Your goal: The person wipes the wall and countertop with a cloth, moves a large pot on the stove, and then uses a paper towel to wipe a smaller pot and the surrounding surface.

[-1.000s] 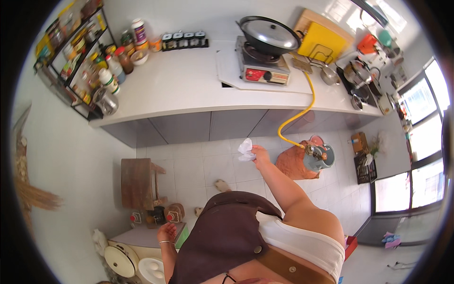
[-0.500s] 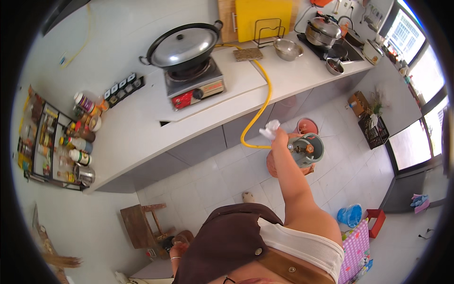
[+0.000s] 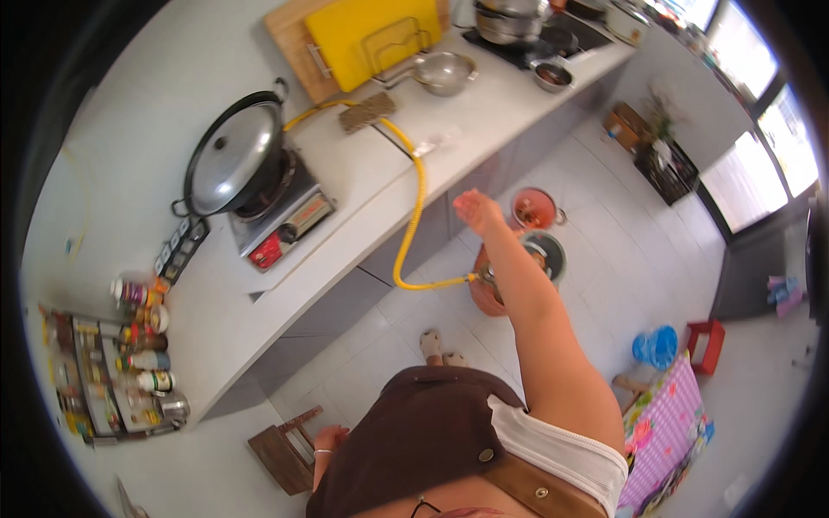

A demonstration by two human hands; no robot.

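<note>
My right hand point(image 3: 477, 210) reaches out beyond the counter's front edge, fingers loosely apart and nothing visible in them. A crumpled white, partly see-through piece point(image 3: 439, 141), blurred, shows against the countertop near the yellow hose point(image 3: 413, 226). Below my right forearm stands a gas cylinder point(image 3: 554, 252) with a grey-green collar and a reddish body, partly hidden by the arm. The hose joins its valve side. My left hand point(image 3: 331, 439) hangs low beside my brown apron, near a wooden stool point(image 3: 285, 457); its fingers are small and partly covered by the apron.
A lidded wok point(image 3: 233, 164) sits on a gas stove point(image 3: 281, 226) on the white counter. Farther right are a metal colander point(image 3: 444, 74) and a small pot point(image 3: 551, 78). A red bucket point(image 3: 534, 208) stands behind the cylinder. Bottles point(image 3: 151, 360) crowd the left end.
The white piece has left my right hand and now shows over the countertop. My right hand has moved up and left, its fingers loosened. My view has turned and shifted.
</note>
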